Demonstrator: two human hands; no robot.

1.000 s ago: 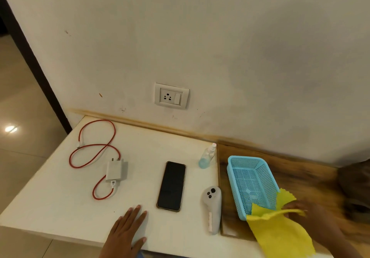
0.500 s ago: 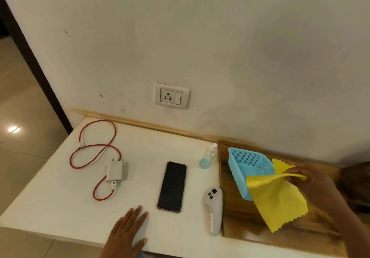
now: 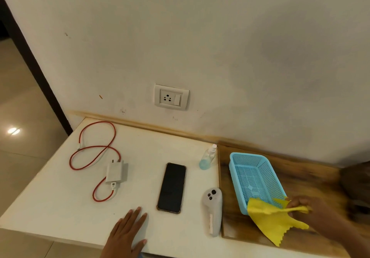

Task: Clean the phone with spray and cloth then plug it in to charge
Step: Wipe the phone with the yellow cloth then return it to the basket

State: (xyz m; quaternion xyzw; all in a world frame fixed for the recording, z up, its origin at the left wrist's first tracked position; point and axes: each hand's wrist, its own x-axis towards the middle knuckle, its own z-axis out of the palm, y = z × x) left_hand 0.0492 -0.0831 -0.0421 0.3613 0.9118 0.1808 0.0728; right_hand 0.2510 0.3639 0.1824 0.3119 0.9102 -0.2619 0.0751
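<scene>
A black phone (image 3: 171, 187) lies screen up in the middle of the white table (image 3: 50, 197). A small clear spray bottle (image 3: 208, 157) with blue liquid stands behind it to the right. A white charger (image 3: 116, 171) with a red cable (image 3: 94, 149) lies to the left. My right hand (image 3: 308, 211) pinches a yellow cloth (image 3: 274, 219) at the near end of the blue basket (image 3: 236, 169). My left hand (image 3: 128, 235) rests flat on the table, fingers apart, just left of the phone's near end.
A wall socket (image 3: 171, 97) with a switch sits above the table's back edge. A white handheld controller (image 3: 213, 209) lies between the phone and a wooden board (image 3: 312, 179) that carries the basket. Floor drops off at the left.
My right hand has brought the yellow cloth back down from above the basket to its near end. The basket sits flat again. The left hand has not moved.
</scene>
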